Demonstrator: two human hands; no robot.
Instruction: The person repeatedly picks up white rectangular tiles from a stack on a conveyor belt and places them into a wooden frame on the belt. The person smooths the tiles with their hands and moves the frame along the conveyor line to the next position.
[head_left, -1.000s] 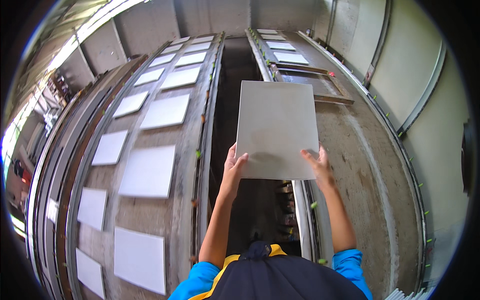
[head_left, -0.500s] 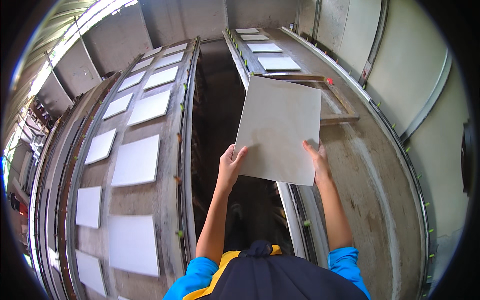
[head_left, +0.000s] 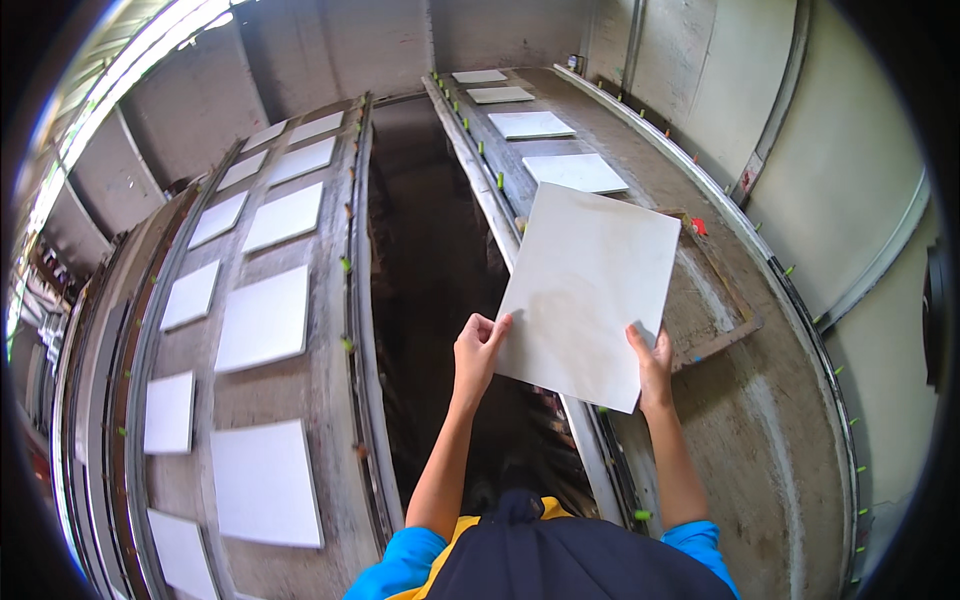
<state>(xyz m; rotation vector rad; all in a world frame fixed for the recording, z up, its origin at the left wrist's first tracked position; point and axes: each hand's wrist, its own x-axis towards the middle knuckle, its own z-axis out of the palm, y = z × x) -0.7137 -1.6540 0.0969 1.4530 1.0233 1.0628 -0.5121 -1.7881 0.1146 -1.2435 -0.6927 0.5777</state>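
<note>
A pale off-white rectangular sheet (head_left: 592, 295) with faint brownish smudges is held in front of me, tilted, above the gap and the right-hand table. My left hand (head_left: 478, 352) is closed on its lower left edge, the thumb lying on the face. On the lower right edge my right hand (head_left: 652, 368) grips it the same way. Behind the sheet a wooden frame (head_left: 722, 345) lies on the right table (head_left: 720, 450), partly hidden, with a red thing (head_left: 698, 227) at its far corner. Just beyond, a white sheet (head_left: 578, 172) rests flat.
On the left, a long table (head_left: 255, 400) carries two rows of white sheets (head_left: 262, 318). A dark gap (head_left: 425, 260) runs between the tables. Small green pegs (head_left: 346, 345) line the table rails. Tall wall panels (head_left: 870, 200) stand along the right side.
The held sheet has shifted right and slightly lower in view, turning a little clockwise, with both hands still on it. The view has moved forward along the tables.
</note>
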